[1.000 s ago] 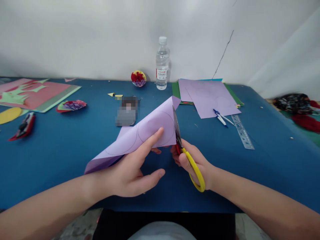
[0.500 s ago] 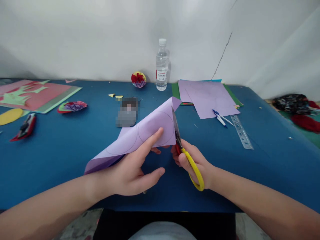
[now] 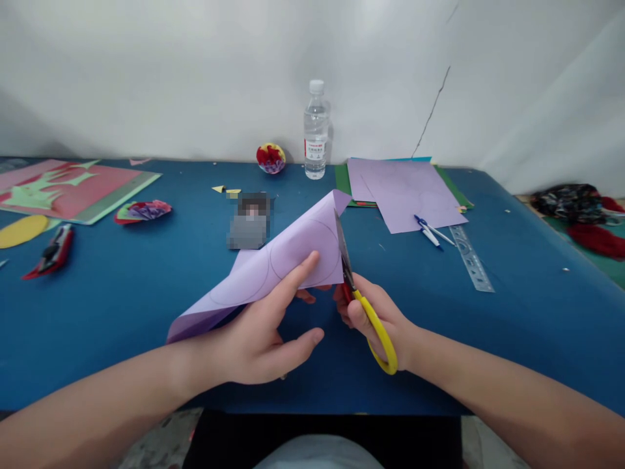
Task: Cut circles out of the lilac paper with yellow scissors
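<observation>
A sheet of purple paper, with circles drawn on it, is bent up off the table and curls over at its far left. My left hand grips it, the index finger lying on the front face and other fingers partly hidden behind; the thumb sticks out below. In my right hand is a pair of scissors with yellow and red handles. Their blades point up and away along the paper's right edge, beside a drawn circle. How far the blades are apart is hard to make out.
On the blue table stand a water bottle and a colourful paper ball by the wall. Stacked paper, pens and a ruler lie right. A phone, folded-paper piece and utility knife lie left.
Both hands, the purple paper and the scissors hold almost the same position. The view has shifted very slightly; nothing has been let go or taken up.
</observation>
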`<state>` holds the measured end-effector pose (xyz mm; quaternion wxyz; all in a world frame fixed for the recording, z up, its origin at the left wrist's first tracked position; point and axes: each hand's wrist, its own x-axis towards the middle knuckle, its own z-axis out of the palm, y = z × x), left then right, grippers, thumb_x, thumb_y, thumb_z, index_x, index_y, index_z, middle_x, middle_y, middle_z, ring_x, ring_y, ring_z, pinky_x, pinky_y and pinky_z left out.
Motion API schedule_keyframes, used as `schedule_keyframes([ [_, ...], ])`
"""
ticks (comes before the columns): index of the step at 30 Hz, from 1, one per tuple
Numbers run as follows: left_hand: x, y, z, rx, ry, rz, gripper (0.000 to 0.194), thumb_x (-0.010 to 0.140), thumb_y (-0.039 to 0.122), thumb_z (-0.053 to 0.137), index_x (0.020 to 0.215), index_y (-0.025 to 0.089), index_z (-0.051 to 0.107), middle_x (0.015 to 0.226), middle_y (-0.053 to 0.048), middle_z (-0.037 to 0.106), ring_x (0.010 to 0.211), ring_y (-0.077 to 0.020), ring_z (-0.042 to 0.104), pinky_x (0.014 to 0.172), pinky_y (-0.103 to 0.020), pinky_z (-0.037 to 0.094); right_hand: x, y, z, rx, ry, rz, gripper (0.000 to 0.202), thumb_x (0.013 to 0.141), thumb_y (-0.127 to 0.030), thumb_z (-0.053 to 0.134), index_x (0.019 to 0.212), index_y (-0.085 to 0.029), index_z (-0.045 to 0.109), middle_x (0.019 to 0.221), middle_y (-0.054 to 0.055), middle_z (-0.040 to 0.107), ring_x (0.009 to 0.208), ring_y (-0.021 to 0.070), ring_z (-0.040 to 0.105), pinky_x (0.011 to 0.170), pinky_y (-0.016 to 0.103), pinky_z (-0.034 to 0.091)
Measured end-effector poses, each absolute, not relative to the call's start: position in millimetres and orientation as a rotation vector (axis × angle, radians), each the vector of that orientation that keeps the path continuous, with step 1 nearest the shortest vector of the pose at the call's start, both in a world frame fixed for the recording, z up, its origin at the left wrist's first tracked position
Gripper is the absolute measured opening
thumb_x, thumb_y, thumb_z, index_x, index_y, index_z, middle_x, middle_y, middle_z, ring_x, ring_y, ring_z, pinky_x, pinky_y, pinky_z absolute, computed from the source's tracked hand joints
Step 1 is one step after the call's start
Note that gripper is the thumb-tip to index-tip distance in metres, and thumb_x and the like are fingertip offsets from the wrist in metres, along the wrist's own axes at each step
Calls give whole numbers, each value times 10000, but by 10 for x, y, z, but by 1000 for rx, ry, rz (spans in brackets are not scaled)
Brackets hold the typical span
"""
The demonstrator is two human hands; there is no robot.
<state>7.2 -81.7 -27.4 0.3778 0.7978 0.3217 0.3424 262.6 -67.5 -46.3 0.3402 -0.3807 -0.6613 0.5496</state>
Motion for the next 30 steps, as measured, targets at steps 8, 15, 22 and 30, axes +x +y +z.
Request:
schedule_keyframes([
  [8, 68, -825, -276, 2129, 867, 866, 971, 991, 307, 738, 1784, 328, 177, 1439, -150, 686, 1164, -289, 744, 956, -367, 697, 2620, -685, -464, -1026, -1705, 1428, 752, 914, -952, 503, 1043, -217, 598, 895, 41, 587, 757, 195, 543, 617, 315, 472],
  [15, 71, -838, -240, 2161, 892, 794, 1018, 981, 322, 730, 1785, 382, 108, 1445, -116, 688, 1125, -289, 770, 927, -351, 707, 2620, -668, -494, -981, -1700, 1438, 713, 942, -914, 517, 1057, -215, 600, 895, 29, 570, 730, 181, 508, 597, 306, 445],
  [22, 67, -828, -248, 2157, 879, 811, 1000, 988, 337, 725, 1786, 370, 124, 1421, -118, 699, 1088, -278, 779, 924, -348, 711, 2629, -672, -495, -988, -1716, 1419, 702, 948, -915, 506, 1026, -222, 586, 856, 16, 549, 715, 178, 485, 594, 308, 428],
  [30, 62, -832, -235, 2085, 854, 821, 961, 996, 337, 729, 1782, 367, 176, 1403, -114, 712, 1123, -283, 778, 914, -329, 715, 2624, -680, -479, -974, -1703, 1416, 686, 957, -899, 516, 1019, -219, 582, 845, 14, 540, 702, 174, 463, 578, 306, 418],
])
